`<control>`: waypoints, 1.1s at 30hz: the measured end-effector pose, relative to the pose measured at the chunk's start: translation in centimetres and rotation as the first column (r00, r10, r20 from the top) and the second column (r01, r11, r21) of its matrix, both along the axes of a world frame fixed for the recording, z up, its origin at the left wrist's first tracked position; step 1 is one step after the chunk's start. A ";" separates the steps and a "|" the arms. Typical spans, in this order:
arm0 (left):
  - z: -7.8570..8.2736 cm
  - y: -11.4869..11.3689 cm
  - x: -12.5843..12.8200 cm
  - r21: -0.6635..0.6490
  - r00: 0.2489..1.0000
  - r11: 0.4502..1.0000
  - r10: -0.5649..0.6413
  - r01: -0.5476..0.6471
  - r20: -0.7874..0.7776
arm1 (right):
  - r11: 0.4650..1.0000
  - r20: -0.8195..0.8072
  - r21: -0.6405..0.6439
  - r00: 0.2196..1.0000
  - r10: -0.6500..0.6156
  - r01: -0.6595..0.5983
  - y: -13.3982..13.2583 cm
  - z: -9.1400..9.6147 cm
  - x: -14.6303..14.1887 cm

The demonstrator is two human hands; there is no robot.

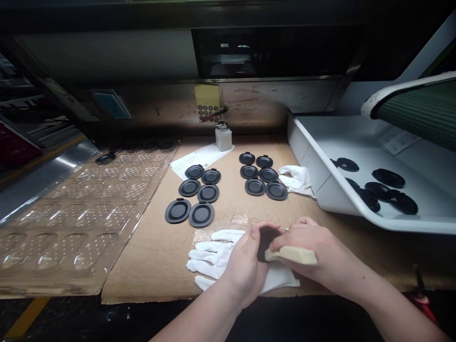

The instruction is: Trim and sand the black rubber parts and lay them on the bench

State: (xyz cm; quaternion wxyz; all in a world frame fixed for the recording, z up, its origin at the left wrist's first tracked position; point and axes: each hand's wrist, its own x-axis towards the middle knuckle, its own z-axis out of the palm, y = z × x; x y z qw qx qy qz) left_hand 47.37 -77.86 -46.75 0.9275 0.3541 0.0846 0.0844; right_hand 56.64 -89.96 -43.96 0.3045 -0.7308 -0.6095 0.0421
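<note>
My left hand (244, 266) is curled around a dark round plastic part (265, 237), holding it tilted near the table's front edge. The fingers of my right hand (313, 240) are closed on a small tool with a pale beige handle (299, 255). Its tip meets the part, and I cannot make out what kind of tool it is. Beneath both hands lies a white glove (210, 256). Beyond them, several black round lids with small tabs rest in two groups, one at left (201, 213) and one at right (255, 186).
Clear plastic trays (74, 213) with a few black parts at the far end lie at left. A white bin (338, 209) at right holds several black parts (388, 177). A pump bottle (223, 138) stands on a paper sheet (194, 160). Another white glove (297, 179) touches the bin.
</note>
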 end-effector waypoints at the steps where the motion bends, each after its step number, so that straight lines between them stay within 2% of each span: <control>1: 0.0 0.0 0.0 -0.001 1.000 1.000 0.006 -0.006 -0.007 | 0.999 -0.018 0.034 1.000 0.000 0.001 0.3 -0.1 -0.1; 4: -0.2 0.1 0.0 -0.030 1.000 0.999 0.025 -0.025 -0.008 | 0.990 -0.105 0.139 0.994 -0.006 0.021 0.7 -0.6 -0.4; 5: -0.3 0.1 0.0 -0.046 0.999 0.998 0.034 -0.035 -0.013 | 0.981 -0.153 0.177 0.987 -0.053 0.080 0.6 -0.7 -0.5; 6: -0.3 0.1 0.0 -0.058 0.999 0.997 0.041 -0.041 -0.017 | 0.957 -0.212 0.219 0.966 -0.146 0.193 0.2 -0.8 -0.5; 7: -0.3 0.1 0.0 -0.068 0.999 0.997 0.039 -0.041 -0.017 | 0.902 -0.273 0.257 0.922 -0.276 0.346 -0.2 -0.8 -0.6; 8: -0.4 0.1 0.0 -0.077 0.999 0.996 0.034 -0.035 -0.015 | 0.817 -0.319 0.287 0.854 -0.411 0.500 -0.7 -0.8 -0.7; 9: -0.4 0.0 0.1 -0.080 1.000 0.996 0.026 -0.027 -0.010 | 0.726 -0.331 0.314 0.787 -0.520 0.612 -1.3 -0.8 -0.9; 10: -0.4 0.0 0.1 -0.080 1.000 0.996 0.025 -0.026 -0.007 | 0.670 -0.300 0.345 0.754 -0.584 0.657 -1.7 -0.8 -1.2; 11: -0.3 0.0 0.1 -0.075 1.000 0.997 0.024 -0.024 -0.004 | 0.680 -0.224 0.374 0.773 -0.594 0.631 -2.1 -1.0 -1.5; 12: -0.3 0.0 0.1 -0.067 1.000 0.997 0.026 -0.026 -0.004 | 0.746 -0.112 0.391 0.832 -0.544 0.540 -2.4 -1.2 -1.9; 14: -0.2 -0.1 0.2 -0.060 0.999 0.998 0.035 -0.035 -0.006 | 0.887 0.133 0.369 0.929 -0.346 0.278 -2.6 -1.9 -2.7; 16: -0.1 0.0 0.2 -0.059 1.000 0.998 0.030 -0.030 0.005 | 0.936 0.295 0.330 0.929 -0.226 0.123 -2.5 -2.6 -3.1; 19: -0.1 0.0 0.1 -0.062 0.999 0.998 0.021 -0.020 0.024 | 0.938 0.366 0.316 0.893 -0.261 0.145 -1.9 -2.8 -2.6; 23: -0.3 0.1 0.1 -0.064 0.999 0.997 0.047 -0.048 -0.018 | 0.939 0.429 0.320 0.864 -0.262 0.126 -1.0 -1.9 -0.9; 25: -0.4 0.1 0.1 -0.079 0.996 0.994 0.069 -0.073 -0.051 | 0.936 0.394 0.340 0.890 -0.228 0.089 -1.0 -1.6 -0.3; 26: -0.4 0.1 0.2 -0.093 0.996 0.993 0.072 -0.077 -0.059 | 0.924 0.329 0.367 0.914 -0.239 0.109 -1.2 -1.6 -0.1; 28: -0.3 0.1 0.2 -0.127 0.996 0.990 0.059 -0.067 -0.062 | 0.862 0.142 0.434 0.926 -0.351 0.260 -2.0 -1.7 0.2; 30: -0.2 0.1 0.2 -0.143 0.997 0.988 0.044 -0.053 -0.067 | 0.784 -0.001 0.445 0.876 -0.482 0.432 -3.0 -1.9 0.3; 31: -0.2 0.1 0.2 -0.144 0.996 0.988 0.041 -0.052 -0.075 | 0.780 -0.016 0.427 0.866 -0.500 0.458 -3.5 -1.9 0.3; 32: -0.2 0.1 0.2 -0.140 0.996 0.989 0.042 -0.054 -0.082 | 0.815 0.007 0.401 0.888 -0.460 0.419 -3.8 -1.8 0.2; 33: -0.1 0.1 0.2 -0.135 0.996 0.990 0.041 -0.051 -0.079 | 0.870 0.047 0.368 0.928 -0.370 0.328 -4.0 -1.6 0.1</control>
